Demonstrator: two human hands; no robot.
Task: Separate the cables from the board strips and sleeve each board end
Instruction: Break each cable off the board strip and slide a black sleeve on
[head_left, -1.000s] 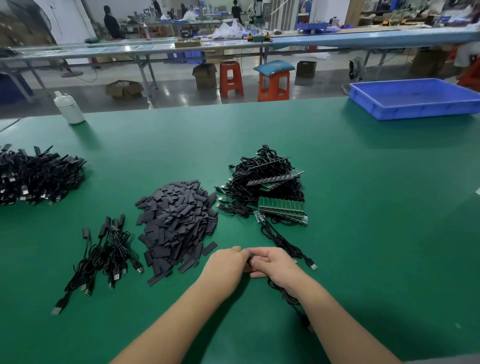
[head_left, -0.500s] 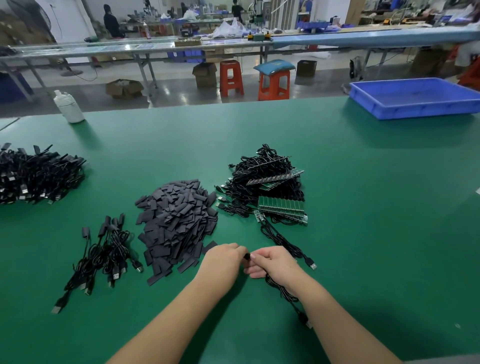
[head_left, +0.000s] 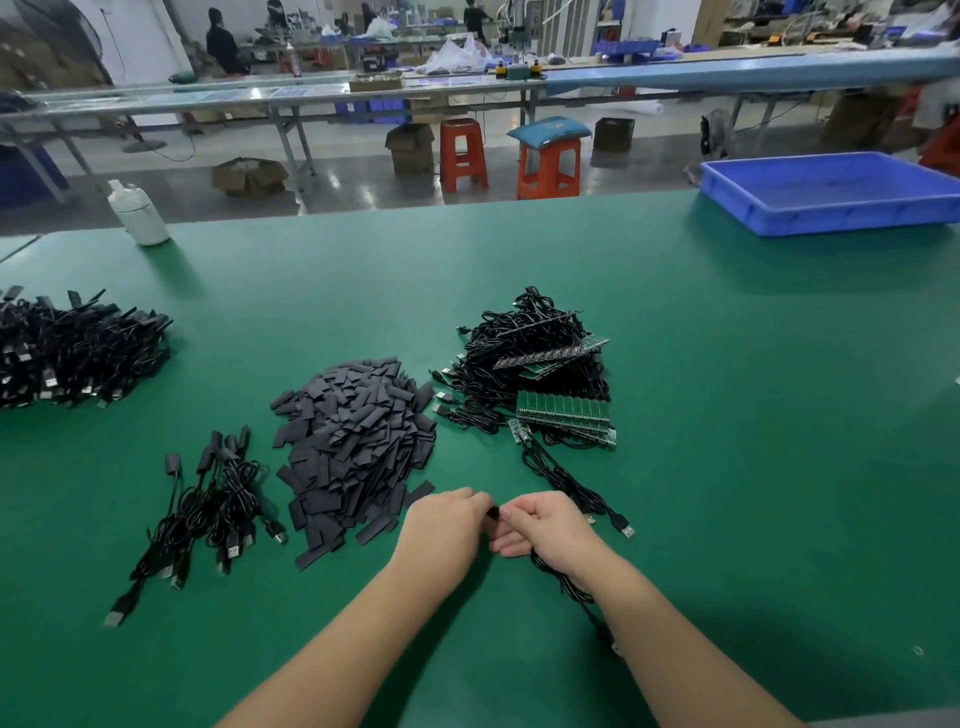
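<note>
Meeting at the near centre of the green counter, the left hand and right hand both pinch a small black piece between their fingertips; only a sliver of it shows, so whether it is a sleeve or a board end cannot be told. Left grip: fingers curled, grasping that piece. Right grip: fingers curled, grasping the same piece, with a black cable running from under the hand back along the right forearm.

A second cable lies just beyond the right hand, its bare board end beside the stock pile and its USB plug to the right of the hand.

Stock pile of cabled board strips sits beyond the hands, green strips on its near edge. Heap of flat dark sleeves lies left of that pile, its near edge close to the left hand. Small group of sleeved cables lies further left. Large heap of cables occupies the far left edge.

White bottle stands at the far left of the counter; blue tray rests at the far right.
</note>
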